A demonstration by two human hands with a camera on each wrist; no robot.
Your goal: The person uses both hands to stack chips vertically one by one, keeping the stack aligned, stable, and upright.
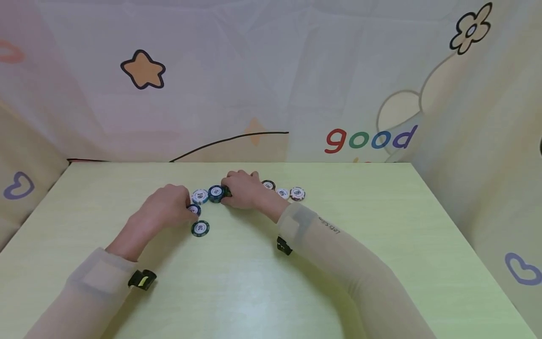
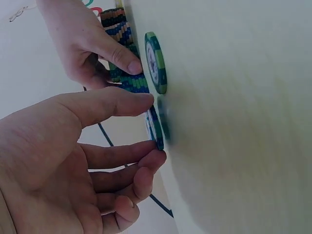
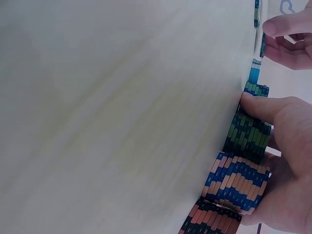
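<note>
My left hand (image 1: 167, 205) pinches a single dark-blue-and-green poker chip (image 2: 156, 129) by its edges between thumb and fingers, just above the table. Nearer to me, a green-edged chip marked 20 (image 1: 200, 228) lies flat. My right hand (image 1: 243, 189) grips a stack of chips in the row behind, thumb on the near side and fingers on the far side, mostly hidden. Under and beside the thumb are a blue-and-green stack (image 3: 256, 89) and a green-and-dark-blue stack (image 3: 247, 134). Left of them stands a light-blue stack (image 1: 200, 196) marked 10.
Right of my right hand stand a blue-and-peach stack (image 3: 236, 180), a dark stack with reddish marks (image 3: 212, 219) and another stack (image 1: 298, 193) at the row's end. The pale table (image 1: 262, 282) ends at a printed cloth backdrop (image 1: 237, 84).
</note>
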